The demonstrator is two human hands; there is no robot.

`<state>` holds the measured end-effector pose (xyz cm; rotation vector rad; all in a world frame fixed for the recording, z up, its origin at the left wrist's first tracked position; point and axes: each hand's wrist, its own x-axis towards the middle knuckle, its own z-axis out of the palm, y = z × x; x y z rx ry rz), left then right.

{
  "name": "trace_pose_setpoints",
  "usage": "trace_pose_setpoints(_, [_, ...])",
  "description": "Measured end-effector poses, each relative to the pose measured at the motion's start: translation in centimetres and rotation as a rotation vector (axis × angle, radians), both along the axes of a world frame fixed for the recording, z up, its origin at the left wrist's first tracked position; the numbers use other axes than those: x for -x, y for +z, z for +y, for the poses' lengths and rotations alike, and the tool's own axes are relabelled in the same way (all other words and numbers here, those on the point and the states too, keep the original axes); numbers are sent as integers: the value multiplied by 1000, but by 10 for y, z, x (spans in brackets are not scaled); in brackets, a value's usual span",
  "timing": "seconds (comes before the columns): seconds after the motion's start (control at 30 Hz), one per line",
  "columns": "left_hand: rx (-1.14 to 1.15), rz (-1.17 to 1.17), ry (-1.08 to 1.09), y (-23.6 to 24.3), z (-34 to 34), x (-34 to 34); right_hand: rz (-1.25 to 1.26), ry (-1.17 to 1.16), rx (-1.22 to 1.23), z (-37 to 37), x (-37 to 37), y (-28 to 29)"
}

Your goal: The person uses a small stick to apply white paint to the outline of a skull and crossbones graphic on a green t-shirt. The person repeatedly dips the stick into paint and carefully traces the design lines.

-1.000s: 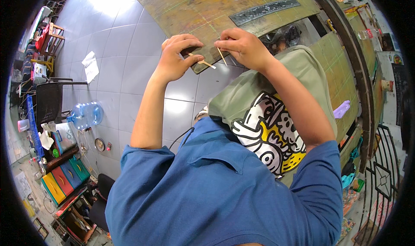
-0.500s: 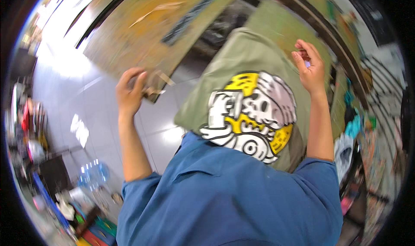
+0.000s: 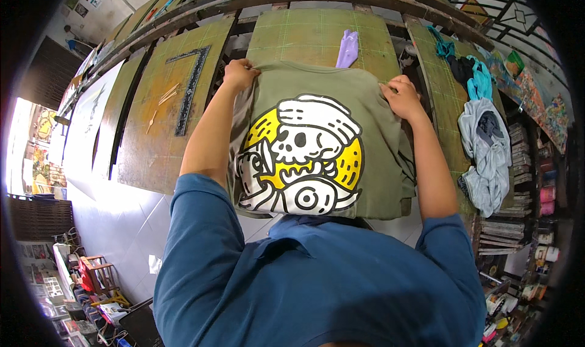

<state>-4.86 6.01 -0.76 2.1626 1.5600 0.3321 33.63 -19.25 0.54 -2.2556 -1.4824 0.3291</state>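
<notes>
Since half a second ago both of my hands have come onto the olive green T-shirt [image 3: 372, 134], and it now lies flat on the green printing board [image 3: 292, 36] in front of me, where before it hung in the air with only my right hand at its edge. Also the small wooden sticks [image 3: 164, 97] have left my left hand; they lie now on the neighbour board [image 3: 152, 140] at my left.

My left hand [image 3: 239, 74] is closed on the far left corner of the shirt, and my right hand [image 3: 402, 96] is closed on the far right corner, so the hands are well apart. The yellow and white skull print [image 3: 298, 158] faces up, near to my chest.

To do this step well, I think I must pull both corners with equal force, so the cloth sits straight on the board without folds. A purple cloth piece [image 3: 347, 48] lies just beyond the shirt's edge, and a heap of pale garments [image 3: 487, 158] rests at my right.
</notes>
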Motion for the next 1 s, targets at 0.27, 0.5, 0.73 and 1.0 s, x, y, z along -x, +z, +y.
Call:
trace_pose_setpoints(0.27, [-53,-402,-112,50,-84,26,421,168,-243,-32,10,13])
trace_pose_setpoints(0.5, [-153,-691,-214,145,-258,96,732,121,-723,-163,17,79])
trace_pose_setpoints(0.73, [-338,-617,-328,194,-500,228,624,258,-1300,-344,89,94])
trace_pose_setpoints(1.0, [-512,-843,167,144,-730,444,753,1124,-1008,-422,200,122])
